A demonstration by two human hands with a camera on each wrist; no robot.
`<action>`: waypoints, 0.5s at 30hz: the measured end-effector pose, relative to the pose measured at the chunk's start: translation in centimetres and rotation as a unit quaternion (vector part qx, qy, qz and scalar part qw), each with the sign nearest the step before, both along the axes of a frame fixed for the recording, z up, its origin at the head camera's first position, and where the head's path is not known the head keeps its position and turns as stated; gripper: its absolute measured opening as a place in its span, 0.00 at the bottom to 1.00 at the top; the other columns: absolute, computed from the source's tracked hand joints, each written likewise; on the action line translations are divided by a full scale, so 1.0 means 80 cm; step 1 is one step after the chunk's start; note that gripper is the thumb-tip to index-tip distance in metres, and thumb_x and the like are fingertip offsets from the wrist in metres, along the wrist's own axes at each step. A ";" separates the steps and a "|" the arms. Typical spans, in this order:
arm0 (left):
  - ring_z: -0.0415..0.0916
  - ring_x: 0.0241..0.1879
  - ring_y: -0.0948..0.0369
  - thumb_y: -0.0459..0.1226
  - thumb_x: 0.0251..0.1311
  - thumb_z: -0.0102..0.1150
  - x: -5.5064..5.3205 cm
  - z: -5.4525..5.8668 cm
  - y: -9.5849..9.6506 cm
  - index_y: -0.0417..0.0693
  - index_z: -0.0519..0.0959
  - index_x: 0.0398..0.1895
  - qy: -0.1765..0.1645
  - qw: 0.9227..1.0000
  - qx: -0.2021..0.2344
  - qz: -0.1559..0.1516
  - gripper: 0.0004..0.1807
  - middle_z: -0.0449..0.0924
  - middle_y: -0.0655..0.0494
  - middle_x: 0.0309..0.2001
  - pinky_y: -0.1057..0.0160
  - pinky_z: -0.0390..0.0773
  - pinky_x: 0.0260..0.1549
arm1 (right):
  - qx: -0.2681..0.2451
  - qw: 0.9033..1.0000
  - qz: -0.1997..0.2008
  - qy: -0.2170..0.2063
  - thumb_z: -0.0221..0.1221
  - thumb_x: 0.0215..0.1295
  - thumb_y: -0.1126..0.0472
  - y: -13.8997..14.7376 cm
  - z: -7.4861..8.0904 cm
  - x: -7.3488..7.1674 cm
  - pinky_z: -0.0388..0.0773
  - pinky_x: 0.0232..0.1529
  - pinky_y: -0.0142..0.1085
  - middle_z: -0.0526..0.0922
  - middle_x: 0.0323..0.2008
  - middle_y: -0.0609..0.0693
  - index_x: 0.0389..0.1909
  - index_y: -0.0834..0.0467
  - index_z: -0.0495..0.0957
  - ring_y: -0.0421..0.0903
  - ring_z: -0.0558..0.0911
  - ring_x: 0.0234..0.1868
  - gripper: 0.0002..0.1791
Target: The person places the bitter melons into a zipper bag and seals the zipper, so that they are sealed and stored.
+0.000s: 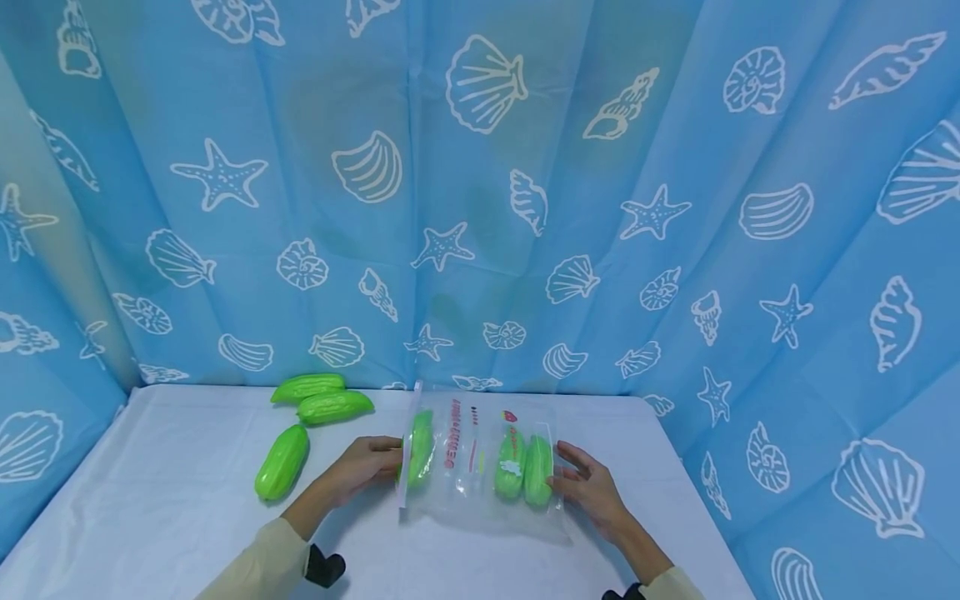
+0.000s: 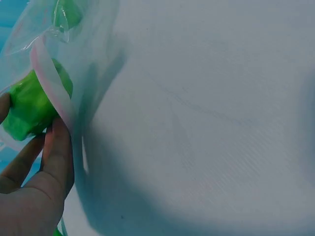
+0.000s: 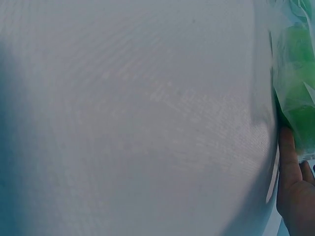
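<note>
A clear zip bag (image 1: 468, 492) with red print lies across the white table, its strip-edged mouth at the left. Inside its right end are two green, ridged, cucumber-like vegetables (image 1: 537, 471) side by side. Another green vegetable (image 2: 37, 98) sits at the mouth, partly behind the pinkish strip. My left hand (image 1: 363, 471) holds that one by its outer end, thumb on one side and fingers on the other. At the bag's closed end my right hand (image 1: 592, 492) rests its fairly straight fingers against the plastic; in the right wrist view only part of the hand (image 3: 298, 201) shows.
To the left of my left hand, a green vegetable (image 1: 282, 462) lies on the white tablecloth (image 1: 187, 500). Two more green vegetables (image 1: 335, 407) lie touching near the back edge. A blue curtain (image 1: 480, 208) with white shell prints stands behind and at both sides.
</note>
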State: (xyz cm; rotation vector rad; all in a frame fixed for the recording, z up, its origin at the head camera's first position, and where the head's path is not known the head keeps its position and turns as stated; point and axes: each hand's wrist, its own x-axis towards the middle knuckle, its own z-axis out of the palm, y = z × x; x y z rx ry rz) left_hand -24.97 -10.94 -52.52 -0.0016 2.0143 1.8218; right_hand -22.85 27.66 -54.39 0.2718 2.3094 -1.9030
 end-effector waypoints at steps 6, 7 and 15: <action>0.79 0.50 0.52 0.44 0.59 0.66 -0.008 -0.002 0.006 0.34 0.68 0.65 -0.008 1.000 -0.005 -0.008 0.35 0.80 0.46 0.52 0.50 0.78 0.52 | -0.003 1.000 0.001 0.003 0.72 0.50 0.61 0.001 0.002 0.000 0.80 0.51 0.44 0.67 0.68 0.57 0.69 0.55 0.66 0.55 0.75 0.60 0.43; 0.80 0.49 0.53 0.44 0.59 0.65 -0.009 -0.003 0.008 0.34 0.68 0.65 -0.009 1.000 -0.006 -0.010 0.35 0.80 0.46 0.51 0.50 0.79 0.51 | -0.004 1.000 0.000 0.001 0.73 0.50 0.61 0.001 0.002 0.001 0.80 0.51 0.44 0.67 0.68 0.56 0.69 0.55 0.66 0.54 0.75 0.60 0.43; 0.77 0.43 0.56 0.42 0.64 0.60 -0.015 -0.006 0.024 0.32 0.69 0.64 -0.016 0.999 0.010 -0.032 0.30 0.79 0.47 0.46 0.55 0.80 0.45 | 0.001 1.000 -0.001 -0.005 0.73 0.50 0.60 0.000 0.003 0.001 0.79 0.52 0.44 0.68 0.68 0.55 0.69 0.53 0.67 0.53 0.75 0.59 0.43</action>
